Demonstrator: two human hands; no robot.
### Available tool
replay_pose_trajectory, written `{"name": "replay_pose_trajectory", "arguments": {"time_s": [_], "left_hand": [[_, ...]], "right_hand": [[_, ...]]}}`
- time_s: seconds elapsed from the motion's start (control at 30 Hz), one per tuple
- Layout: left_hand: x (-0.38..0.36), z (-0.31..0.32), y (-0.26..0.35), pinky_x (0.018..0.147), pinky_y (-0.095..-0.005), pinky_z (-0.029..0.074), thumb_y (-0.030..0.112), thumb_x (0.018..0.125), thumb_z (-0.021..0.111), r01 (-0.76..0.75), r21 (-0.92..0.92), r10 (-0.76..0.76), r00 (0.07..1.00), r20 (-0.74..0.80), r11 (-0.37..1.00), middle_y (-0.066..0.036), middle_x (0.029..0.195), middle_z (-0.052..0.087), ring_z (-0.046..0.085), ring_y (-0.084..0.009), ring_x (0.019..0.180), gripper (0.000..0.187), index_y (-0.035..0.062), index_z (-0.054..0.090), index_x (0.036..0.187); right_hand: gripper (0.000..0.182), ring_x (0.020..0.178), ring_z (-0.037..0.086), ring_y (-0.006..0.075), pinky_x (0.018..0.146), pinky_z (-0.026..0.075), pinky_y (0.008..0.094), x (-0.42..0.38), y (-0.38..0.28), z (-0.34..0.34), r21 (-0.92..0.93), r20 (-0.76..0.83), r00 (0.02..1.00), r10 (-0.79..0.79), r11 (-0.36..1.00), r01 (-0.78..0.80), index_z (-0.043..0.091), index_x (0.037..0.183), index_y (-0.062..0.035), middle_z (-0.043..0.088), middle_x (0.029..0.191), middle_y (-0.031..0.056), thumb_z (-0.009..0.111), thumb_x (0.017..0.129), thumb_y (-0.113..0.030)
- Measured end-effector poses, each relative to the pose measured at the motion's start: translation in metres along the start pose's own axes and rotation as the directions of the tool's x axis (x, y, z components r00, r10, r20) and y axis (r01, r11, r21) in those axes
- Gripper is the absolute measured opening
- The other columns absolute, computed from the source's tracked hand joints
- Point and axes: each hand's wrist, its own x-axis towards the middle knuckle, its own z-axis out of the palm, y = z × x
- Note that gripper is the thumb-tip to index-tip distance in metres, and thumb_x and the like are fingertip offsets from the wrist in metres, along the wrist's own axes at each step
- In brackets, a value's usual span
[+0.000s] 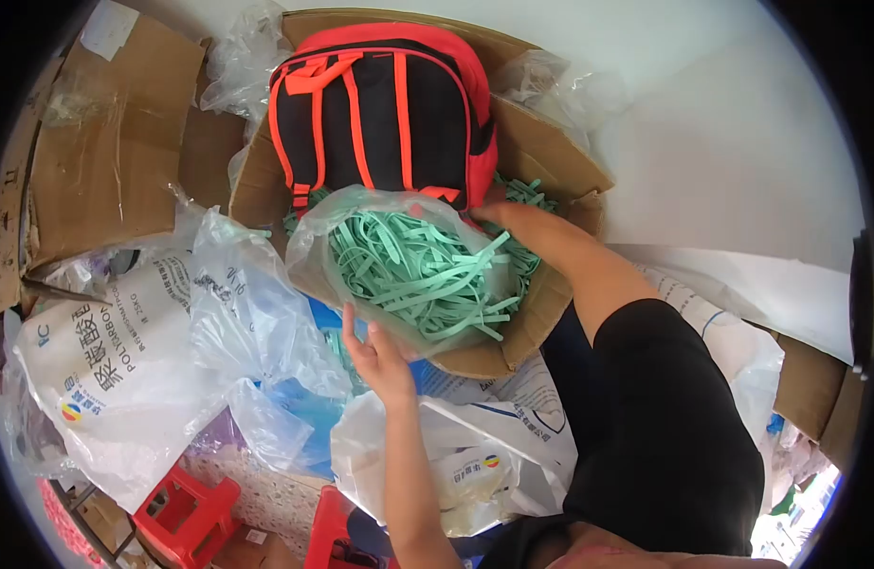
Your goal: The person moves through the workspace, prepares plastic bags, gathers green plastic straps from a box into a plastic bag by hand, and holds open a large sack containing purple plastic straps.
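A clear plastic bag (309, 248) gapes toward me, full of flat pale-green strips (418, 270). It rests at the front of a cardboard box (551, 142). My left hand (382, 362) is at the bag's lower left edge, fingers stretched out and apart, against or very near the plastic. My right hand (489, 214) reaches in at the bag's upper right side, by the base of a black and red backpack (385, 119). Its fingers are mostly hidden by plastic and strips. The backpack stands upright in the box, with more green strips around its base.
White printed sacks (115, 370) and a clear bag (252, 303) lie to the left. Another white sack (475, 465) lies in front of the box. Red stools (186, 517) stand below left. Cardboard (110, 142) leans at upper left, and a white wall (731, 142) rises at right.
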Motion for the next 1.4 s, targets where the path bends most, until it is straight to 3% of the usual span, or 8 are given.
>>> {"name": "replay_pose_trajectory", "arguments": {"time_s": [0.27, 0.4, 0.6, 0.7, 0.8, 0.9, 1.03, 1.4], "left_hand": [[-0.007, -0.011, -0.004, 0.049, -0.0193, 0.035, 0.009, 0.094, 0.045, -0.011, -0.01, 0.011, 1.0, 0.016, 1.0, -0.005, 0.077, 0.059, 0.044, -0.0045, 0.055, 0.057, 0.0043, 0.014, 0.141], [0.001, -0.015, -0.017, 0.045, -0.0225, 0.037, 0.012, 0.094, 0.046, -0.105, 0.011, 0.105, 0.994, 0.011, 0.994, -0.004, 0.067, 0.053, 0.042, -0.0074, 0.05, 0.065, 0.0028, 0.003, 0.142], [-0.002, -0.008, 0.003, 0.052, -0.0219, 0.042, 0.008, 0.092, 0.047, 0.007, 0.001, -0.007, 0.997, 0.075, 1.0, -0.01, 0.074, 0.061, 0.053, -0.0096, 0.058, 0.069, 0.0034, 0.0, 0.143], [0.005, -0.01, -0.003, 0.051, -0.0219, 0.041, 0.008, 0.092, 0.048, -0.008, -0.016, 0.009, 0.996, 0.089, 1.0, -0.01, 0.072, 0.06, 0.052, -0.0096, 0.056, 0.07, 0.0033, 0.0, 0.143], [0.004, -0.011, -0.007, 0.048, -0.0223, 0.04, 0.007, 0.091, 0.048, 0.018, -0.029, -0.015, 0.995, 0.102, 0.999, -0.009, 0.072, 0.059, 0.05, -0.0096, 0.053, 0.069, 0.0042, 0.002, 0.143], [0.014, -0.002, -0.003, 0.044, -0.0232, 0.037, 0.007, 0.091, 0.048, -0.003, -0.112, 0.016, 0.994, 0.11, 0.994, -0.008, 0.071, 0.059, 0.048, -0.0092, 0.05, 0.068, 0.0048, 0.003, 0.142], [0.013, -0.003, -0.007, 0.044, -0.0242, 0.037, 0.006, 0.091, 0.048, 0.025, -0.086, -0.013, 0.991, 0.136, 0.996, -0.007, 0.069, 0.058, 0.046, -0.009, 0.049, 0.068, 0.0047, 0.004, 0.142], [0.013, -0.005, -0.011, 0.045, -0.0231, 0.037, 0.005, 0.091, 0.048, -0.02, -0.072, 0.027, 0.995, 0.1, 0.997, -0.006, 0.067, 0.056, 0.045, -0.0076, 0.051, 0.067, 0.0034, 0.006, 0.142]], "right_hand": [[0.049, 0.11, 0.054, 0.0313, 0.089, 0.046, 0.0401, -0.021, -0.007, -0.043, 0.033, 0.035, 0.999, -0.029, 0.999, 0.028, 0.056, 0.117, -0.0056, 0.054, 0.12, 0.0194, 0.059, 0.071, -0.021], [0.057, 0.108, 0.055, 0.0325, 0.09, 0.046, 0.0405, -0.057, -0.025, -0.069, 0.035, -0.04, 0.996, -0.076, 0.996, 0.077, 0.053, 0.12, -0.0059, 0.057, 0.116, 0.02, 0.063, 0.066, -0.019], [0.065, 0.106, 0.056, 0.0348, 0.089, 0.047, 0.0406, -0.09, -0.045, -0.09, 0.169, 0.094, 0.975, 0.199, 0.963, -0.213, 0.054, 0.117, -0.004, 0.059, 0.11, 0.0228, 0.071, 0.056, -0.018], [0.066, 0.105, 0.056, 0.0351, 0.089, 0.047, 0.0406, -0.112, -0.053, -0.096, 0.152, -0.038, 0.984, 0.177, 0.974, -0.169, 0.054, 0.116, -0.0043, 0.059, 0.11, 0.0223, 0.073, 0.055, -0.018], [0.066, 0.105, 0.056, 0.0357, 0.088, 0.047, 0.0409, -0.103, -0.047, -0.093, 0.144, 0.041, 0.964, 0.261, 0.954, -0.265, 0.055, 0.116, -0.0052, 0.059, 0.11, 0.0221, 0.074, 0.053, -0.018], [0.062, 0.104, 0.056, 0.0361, 0.088, 0.047, 0.0415, -0.107, -0.044, -0.09, 0.18, -0.127, 0.971, 0.204, 0.967, -0.18, 0.058, 0.111, -0.0056, 0.06, 0.108, 0.0219, 0.073, 0.053, -0.018], [0.069, 0.099, 0.06, 0.0329, 0.086, 0.048, 0.0414, -0.141, -0.068, -0.123, 0.087, -0.011, 0.978, 0.209, 0.974, -0.208, 0.054, 0.116, -0.005, 0.062, 0.104, 0.0186, 0.075, 0.053, -0.021], [0.078, 0.091, 0.062, 0.0331, 0.079, 0.049, 0.0412, -0.207, -0.072, -0.175, 0.074, -0.132, 0.991, 0.04, 0.997, -0.03, 0.05, 0.126, -0.0138, 0.064, 0.098, 0.0172, 0.074, 0.052, -0.019]]}}
